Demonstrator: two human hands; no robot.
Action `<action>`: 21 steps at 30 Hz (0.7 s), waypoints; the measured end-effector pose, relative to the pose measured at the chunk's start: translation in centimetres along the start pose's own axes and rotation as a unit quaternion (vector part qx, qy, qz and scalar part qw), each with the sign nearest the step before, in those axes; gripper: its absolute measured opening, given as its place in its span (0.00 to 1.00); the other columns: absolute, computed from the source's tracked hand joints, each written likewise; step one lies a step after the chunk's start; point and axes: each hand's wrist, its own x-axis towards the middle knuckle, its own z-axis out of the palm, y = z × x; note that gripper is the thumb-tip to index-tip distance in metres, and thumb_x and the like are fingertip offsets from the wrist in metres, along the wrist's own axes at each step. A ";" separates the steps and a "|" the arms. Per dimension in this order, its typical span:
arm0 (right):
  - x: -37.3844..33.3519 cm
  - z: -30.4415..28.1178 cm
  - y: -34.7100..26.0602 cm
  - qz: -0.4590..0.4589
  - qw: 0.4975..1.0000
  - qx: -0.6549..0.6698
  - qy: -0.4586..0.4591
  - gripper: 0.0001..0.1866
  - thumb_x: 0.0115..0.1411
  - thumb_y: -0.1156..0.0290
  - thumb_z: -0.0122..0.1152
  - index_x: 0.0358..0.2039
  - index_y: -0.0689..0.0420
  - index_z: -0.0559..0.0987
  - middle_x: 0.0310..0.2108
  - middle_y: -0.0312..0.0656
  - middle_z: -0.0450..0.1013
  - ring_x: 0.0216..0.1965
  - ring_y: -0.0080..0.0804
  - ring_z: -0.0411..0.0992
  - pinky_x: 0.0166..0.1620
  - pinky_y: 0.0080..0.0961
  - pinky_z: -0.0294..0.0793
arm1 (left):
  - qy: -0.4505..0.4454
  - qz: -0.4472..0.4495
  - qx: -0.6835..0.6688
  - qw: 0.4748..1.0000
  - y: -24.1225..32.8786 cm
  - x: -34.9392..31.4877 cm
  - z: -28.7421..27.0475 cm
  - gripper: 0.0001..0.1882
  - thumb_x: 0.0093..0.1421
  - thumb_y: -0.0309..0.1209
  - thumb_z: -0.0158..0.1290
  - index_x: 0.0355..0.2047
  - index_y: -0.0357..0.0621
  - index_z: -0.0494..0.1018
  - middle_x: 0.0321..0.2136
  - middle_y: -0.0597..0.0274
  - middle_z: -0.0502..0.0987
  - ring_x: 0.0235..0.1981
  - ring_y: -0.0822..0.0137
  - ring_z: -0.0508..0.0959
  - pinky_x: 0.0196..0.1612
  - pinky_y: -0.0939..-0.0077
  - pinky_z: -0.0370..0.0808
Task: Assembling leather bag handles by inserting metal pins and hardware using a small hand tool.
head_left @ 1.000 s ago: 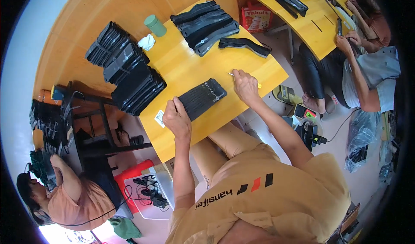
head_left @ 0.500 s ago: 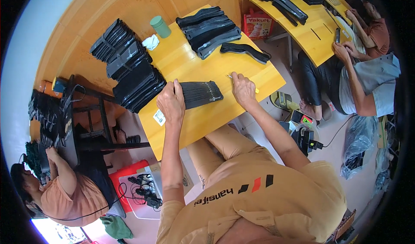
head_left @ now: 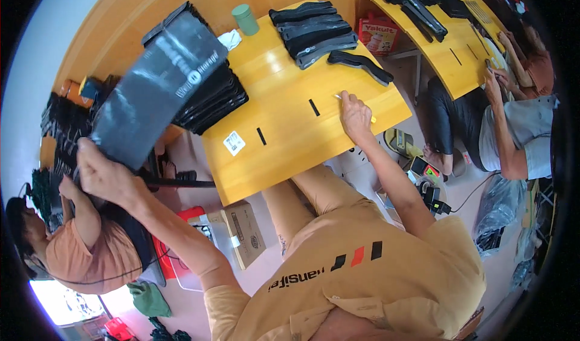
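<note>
My left hand (head_left: 112,175) is raised off the table's left side. Its fingers are closed on the lower end of a wide, flat black printed strip (head_left: 160,90) with a glossy face. The strip slants up and to the right, hiding part of the stacks of black strips (head_left: 211,99) behind it. Over the table's right part, my right hand (head_left: 356,118) is closed round a slim tool with a pale metal tip (head_left: 338,96) and a yellow end (head_left: 373,120). A white printed label (head_left: 234,142) lies on the yellow table (head_left: 284,159) between two narrow black slots.
Bundled black strips (head_left: 314,32) and a single curved one (head_left: 361,66) lie at the table's far side, near a green canister (head_left: 244,19) and crumpled tissue (head_left: 230,39). Co-workers sit left and right. A cardboard box (head_left: 244,235) stands below the table.
My left hand has lifted the black strip off the table and swung it left, uncovering the two slots. My right hand stays over the table with the tool.
</note>
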 end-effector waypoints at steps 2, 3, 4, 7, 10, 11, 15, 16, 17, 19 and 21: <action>0.1 -0.2 -0.1 0.010 1.000 0.014 -0.017 0.08 0.52 0.71 0.49 0.33 0.56 0.67 0.24 0.47 0.71 0.25 0.44 0.72 0.27 0.37 0.71 | -0.017 -0.048 -0.040 0.998 -2.9 -2.5 -1.5 0.18 0.61 0.35 0.44 0.14 0.42 0.62 0.15 0.74 0.61 0.19 0.81 0.58 0.21 0.82 0.57; 0.4 -0.6 -0.3 -0.005 1.000 0.019 -0.016 0.08 0.52 0.71 0.49 0.33 0.56 0.67 0.24 0.47 0.71 0.25 0.44 0.72 0.27 0.37 0.71 | -0.033 -0.071 -0.069 0.995 -4.1 -3.6 -2.2 0.19 0.61 0.35 0.44 0.13 0.44 0.61 0.15 0.75 0.60 0.19 0.81 0.57 0.20 0.82 0.56; 0.7 -1.4 -0.5 0.018 0.999 0.039 -0.032 0.08 0.53 0.69 0.49 0.33 0.57 0.68 0.23 0.47 0.72 0.24 0.43 0.72 0.26 0.36 0.71 | -0.040 -0.116 -0.084 0.989 -4.3 -4.8 -2.7 0.19 0.61 0.35 0.44 0.13 0.45 0.60 0.15 0.76 0.59 0.19 0.82 0.57 0.20 0.83 0.55; 1.6 -1.3 1.1 0.051 0.993 0.107 -0.021 0.12 0.53 0.66 0.50 0.36 0.57 0.72 0.19 0.46 0.72 0.21 0.36 0.71 0.26 0.31 0.71 | -0.063 -0.253 -0.175 0.949 -5.2 -8.5 -3.2 0.19 0.62 0.35 0.42 0.13 0.46 0.59 0.14 0.78 0.58 0.18 0.84 0.56 0.19 0.85 0.53; 1.5 -4.7 -1.4 0.039 0.859 0.489 -0.149 0.15 0.54 0.66 0.49 0.40 0.61 0.72 0.19 0.32 0.67 0.16 0.15 0.62 0.19 0.14 0.61 | -0.080 -0.262 -0.174 0.946 -4.8 -11.0 -3.1 0.19 0.62 0.34 0.42 0.13 0.47 0.58 0.13 0.77 0.58 0.18 0.84 0.55 0.19 0.84 0.53; 0.8 -7.6 -4.0 0.055 0.797 0.574 -0.180 0.14 0.56 0.65 0.49 0.39 0.60 0.72 0.18 0.31 0.67 0.14 0.13 0.60 0.17 0.12 0.56 | -0.089 -0.248 -0.180 0.948 -5.1 -11.7 -3.2 0.19 0.62 0.34 0.42 0.13 0.45 0.58 0.13 0.77 0.58 0.18 0.84 0.55 0.19 0.84 0.53; -0.8 -15.4 -9.8 0.080 0.607 0.757 -0.229 0.12 0.57 0.65 0.52 0.37 0.59 0.73 0.18 0.29 0.67 0.12 0.07 0.54 0.13 0.08 0.44 | -0.127 -0.226 -0.153 0.954 -4.1 -13.9 -2.7 0.18 0.62 0.31 0.42 0.14 0.41 0.59 0.13 0.76 0.57 0.19 0.83 0.54 0.20 0.84 0.54; -0.9 -15.5 -10.4 0.081 0.608 0.757 -0.224 0.12 0.57 0.65 0.52 0.37 0.59 0.73 0.18 0.29 0.67 0.12 0.07 0.54 0.13 0.08 0.44 | -0.139 -0.222 -0.158 0.952 -3.5 -14.4 -2.3 0.18 0.62 0.31 0.42 0.15 0.41 0.60 0.14 0.75 0.58 0.19 0.83 0.55 0.20 0.84 0.55; -1.0 -15.5 -11.1 0.093 0.628 0.749 -0.190 0.11 0.56 0.67 0.54 0.36 0.58 0.73 0.19 0.29 0.67 0.12 0.07 0.55 0.13 0.07 0.45 | -0.151 -0.219 -0.163 0.950 -3.0 -14.8 -2.0 0.17 0.62 0.31 0.42 0.15 0.41 0.61 0.14 0.75 0.58 0.20 0.82 0.55 0.21 0.84 0.55; -1.3 -15.2 -11.2 0.104 0.647 0.739 -0.158 0.09 0.56 0.68 0.55 0.35 0.58 0.74 0.19 0.29 0.68 0.13 0.07 0.57 0.13 0.07 0.46 | -0.159 -0.228 -0.188 0.942 -2.9 -15.7 -1.7 0.17 0.62 0.32 0.42 0.17 0.40 0.62 0.15 0.74 0.59 0.20 0.82 0.56 0.22 0.84 0.57; -1.8 -14.5 -10.8 0.138 0.582 0.787 -0.153 0.08 0.53 0.73 0.58 0.31 0.64 0.75 0.26 0.33 0.71 0.24 0.13 0.66 0.28 0.12 0.66 | -0.161 -0.239 -0.208 0.935 -3.0 -16.2 -1.8 0.16 0.62 0.33 0.42 0.18 0.39 0.64 0.16 0.74 0.60 0.21 0.82 0.58 0.23 0.84 0.58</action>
